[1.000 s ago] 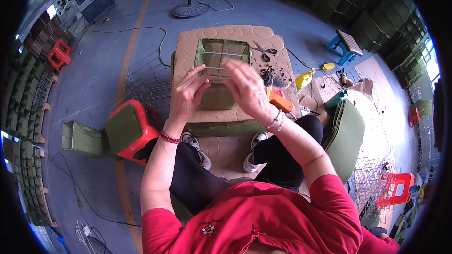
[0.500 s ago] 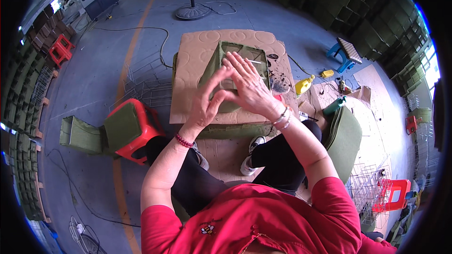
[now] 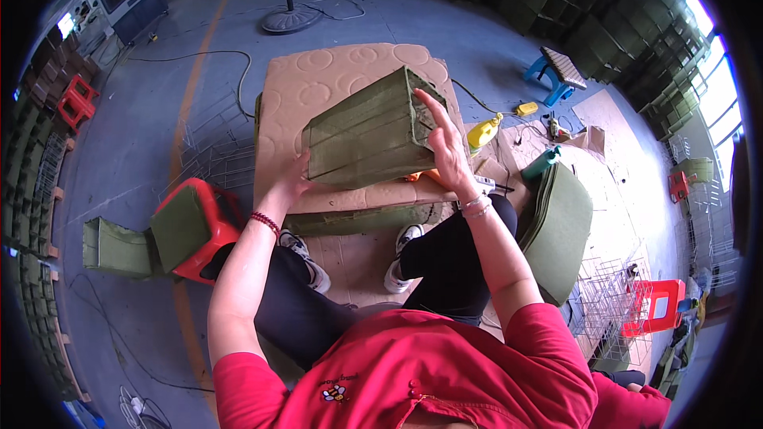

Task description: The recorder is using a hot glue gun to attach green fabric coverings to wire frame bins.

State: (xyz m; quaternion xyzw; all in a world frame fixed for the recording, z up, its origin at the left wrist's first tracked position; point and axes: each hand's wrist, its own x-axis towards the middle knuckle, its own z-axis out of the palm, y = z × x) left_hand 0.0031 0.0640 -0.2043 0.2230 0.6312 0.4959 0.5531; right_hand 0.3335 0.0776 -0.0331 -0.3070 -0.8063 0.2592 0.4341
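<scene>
An olive-green fabric box (image 3: 362, 139) lies tilted on its side above the padded brown work surface (image 3: 288, 87), its open end facing right. My left hand (image 3: 291, 179) presses on the box's closed left end, with some fingertips hidden behind it. Against the open rim on the right rests my right hand (image 3: 447, 149), its fingers stretched along the edge. The box is held between the two hands. Whether its lower side still touches the surface, I cannot tell.
A red stool (image 3: 195, 226) with green panels stands at the left. To the right are a yellow bottle (image 3: 483, 134), a teal bottle (image 3: 541, 162), a stack of green panels (image 3: 556, 234) and wire frames (image 3: 608, 302). A blue-legged stool (image 3: 556, 75) stands farther off.
My hands were close together above the box; they have parted to its two ends. The box has turned from opening upward to lying sideways, open end right. The view has shifted slightly.
</scene>
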